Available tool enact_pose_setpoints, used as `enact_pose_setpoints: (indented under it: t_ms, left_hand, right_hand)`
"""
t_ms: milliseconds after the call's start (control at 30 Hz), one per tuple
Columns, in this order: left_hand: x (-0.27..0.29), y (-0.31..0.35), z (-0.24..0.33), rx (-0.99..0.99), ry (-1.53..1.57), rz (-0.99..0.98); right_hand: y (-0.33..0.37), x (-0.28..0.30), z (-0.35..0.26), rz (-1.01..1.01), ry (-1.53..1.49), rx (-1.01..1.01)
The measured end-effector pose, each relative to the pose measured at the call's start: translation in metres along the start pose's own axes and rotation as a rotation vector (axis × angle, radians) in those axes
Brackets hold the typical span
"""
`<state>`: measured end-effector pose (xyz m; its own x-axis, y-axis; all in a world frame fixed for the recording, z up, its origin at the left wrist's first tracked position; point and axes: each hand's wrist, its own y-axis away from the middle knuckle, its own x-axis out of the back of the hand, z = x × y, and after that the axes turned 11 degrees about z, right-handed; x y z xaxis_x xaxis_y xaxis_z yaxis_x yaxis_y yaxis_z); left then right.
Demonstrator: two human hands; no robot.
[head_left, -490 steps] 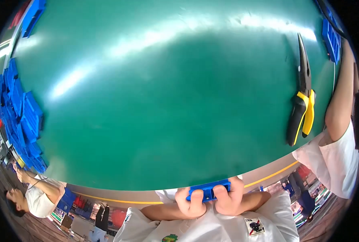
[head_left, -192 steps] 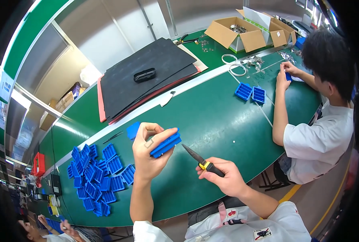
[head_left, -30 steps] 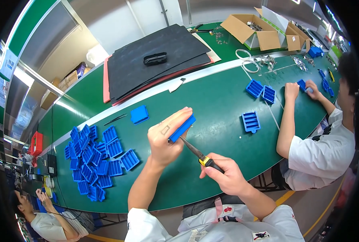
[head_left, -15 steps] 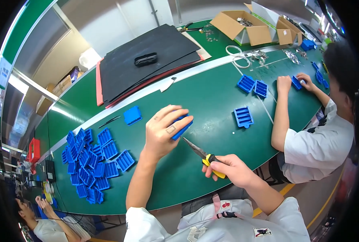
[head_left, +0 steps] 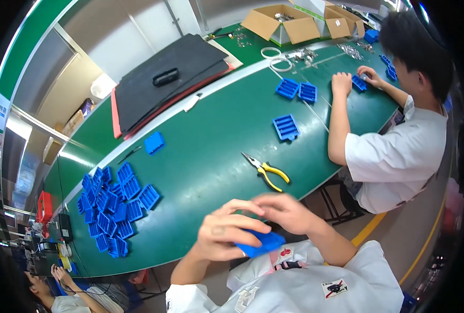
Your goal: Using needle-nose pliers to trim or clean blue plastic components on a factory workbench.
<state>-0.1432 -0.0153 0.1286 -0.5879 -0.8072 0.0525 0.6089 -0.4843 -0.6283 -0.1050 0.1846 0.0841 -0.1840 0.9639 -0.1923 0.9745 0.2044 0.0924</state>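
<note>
My left hand (head_left: pixel 224 232) is closed around a blue plastic compartment case (head_left: pixel 263 244), held low in front of my body near the table's front edge. My right hand (head_left: pixel 289 213) is just beyond the case, close to the left fingers. Motion blurs it, so whether it touches the case is unclear. Long-nose pliers (head_left: pixel 261 167) with yellow and black handles lie on the green table, handles apart. To the left is a heap of blue compartment cases (head_left: pixel 107 201). One blue case (head_left: pixel 286 127) sits alone beyond the pliers.
A single blue piece (head_left: pixel 154 143) and dark tweezers (head_left: pixel 130 154) lie beyond the heap. Black sheets (head_left: pixel 164 99) are stacked at the back. Two blue cases (head_left: pixel 297 90), metal parts (head_left: pixel 305 55) and cardboard boxes (head_left: pixel 279 26) are far right. A co-worker (head_left: pixel 393 141) works at right.
My right hand has let go of the pliers, which now lie on the table. My left hand has brought the blue case nearer my body, and both hands have come together. The view has shifted.
</note>
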Motion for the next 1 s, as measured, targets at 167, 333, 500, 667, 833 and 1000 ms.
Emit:
enact_pose_setpoints:
  t_ms: [167, 333, 500, 667, 833, 1000]
  left_hand:
    - [-0.035, 0.069, -0.015, 0.056, -0.176, 0.221]
    - [-0.091, 0.161, -0.005, 0.561, -0.553, 0.962]
    - [-0.11, 0.179, -0.053, 0.683, -0.405, 0.952]
    - [-0.109, 0.195, -0.075, 0.904, -0.146, 1.134]
    - [-0.11, 0.203, -0.077, 0.846, -0.198, 1.06]
    - [-0.119, 0.203, -0.079, 0.642, -0.001, 1.147]
  right_hand:
    - [0.045, 0.002, 0.072, -0.412, -0.466, -0.333]
    - [0.065, -0.006, 0.096, 0.241, -0.344, -0.247]
    - [0.059, -0.013, 0.131, 0.233, -0.133, -0.227]
    - [0.052, -0.011, 0.153, 0.278, -0.112, -0.199]
    - [0.049, -0.019, 0.166, 0.248, -0.128, -0.061]
    - [0.056, -0.023, 0.18, 0.278, -0.001, 0.126]
